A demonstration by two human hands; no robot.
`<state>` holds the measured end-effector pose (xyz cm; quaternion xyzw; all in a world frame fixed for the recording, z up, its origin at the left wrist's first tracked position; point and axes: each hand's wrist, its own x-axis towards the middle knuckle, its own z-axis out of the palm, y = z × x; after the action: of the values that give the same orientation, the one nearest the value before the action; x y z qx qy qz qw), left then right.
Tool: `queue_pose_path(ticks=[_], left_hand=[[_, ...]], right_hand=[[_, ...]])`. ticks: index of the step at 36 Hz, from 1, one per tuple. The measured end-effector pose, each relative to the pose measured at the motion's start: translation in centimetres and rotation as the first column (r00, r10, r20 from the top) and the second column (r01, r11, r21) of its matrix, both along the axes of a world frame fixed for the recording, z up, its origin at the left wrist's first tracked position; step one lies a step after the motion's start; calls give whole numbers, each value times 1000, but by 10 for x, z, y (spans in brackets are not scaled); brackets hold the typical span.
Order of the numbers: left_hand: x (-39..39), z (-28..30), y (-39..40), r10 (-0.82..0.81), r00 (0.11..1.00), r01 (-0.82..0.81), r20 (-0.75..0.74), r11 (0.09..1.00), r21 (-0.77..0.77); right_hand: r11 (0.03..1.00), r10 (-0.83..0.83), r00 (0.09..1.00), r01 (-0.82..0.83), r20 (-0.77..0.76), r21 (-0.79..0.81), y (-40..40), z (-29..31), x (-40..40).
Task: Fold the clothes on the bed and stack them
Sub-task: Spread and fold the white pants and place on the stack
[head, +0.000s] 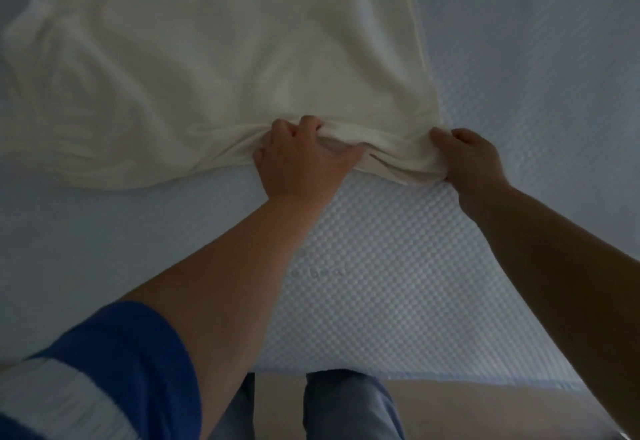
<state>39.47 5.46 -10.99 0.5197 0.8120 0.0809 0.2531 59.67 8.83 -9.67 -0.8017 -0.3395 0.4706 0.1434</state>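
Between both gripping hands (301, 159), cream garment's (214, 69) bunched near edge

The single head view looks forward and steeply down from above the bed (398, 266), close over its near edge. Both forearms reach away from the camera into the frame.

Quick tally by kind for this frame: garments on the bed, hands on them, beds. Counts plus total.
Cream fabric garment, spread and wrinkled on the bed: 1
Bare hands gripping its near edge: 2 (left hand, right hand)
Pale blue textured bed cover: 1
Total: 4
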Motion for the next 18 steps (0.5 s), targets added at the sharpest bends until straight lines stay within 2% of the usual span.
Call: queue_pose_path(ticks=[6, 13, 18], left_hand=[[16, -3, 7, 24, 1000, -24, -1, 999, -23], [28, 4, 18, 107, 994, -108, -20, 978, -179], [30, 10, 18, 191, 981, -193, -25, 969, -155]], right_hand=[[997, 21, 1000, -21, 5, -74, 2, -3, 7], [984, 115, 992, -121, -52, -132, 6, 1, 7], [994, 8, 992, -22, -128, -105, 6, 3, 10]])
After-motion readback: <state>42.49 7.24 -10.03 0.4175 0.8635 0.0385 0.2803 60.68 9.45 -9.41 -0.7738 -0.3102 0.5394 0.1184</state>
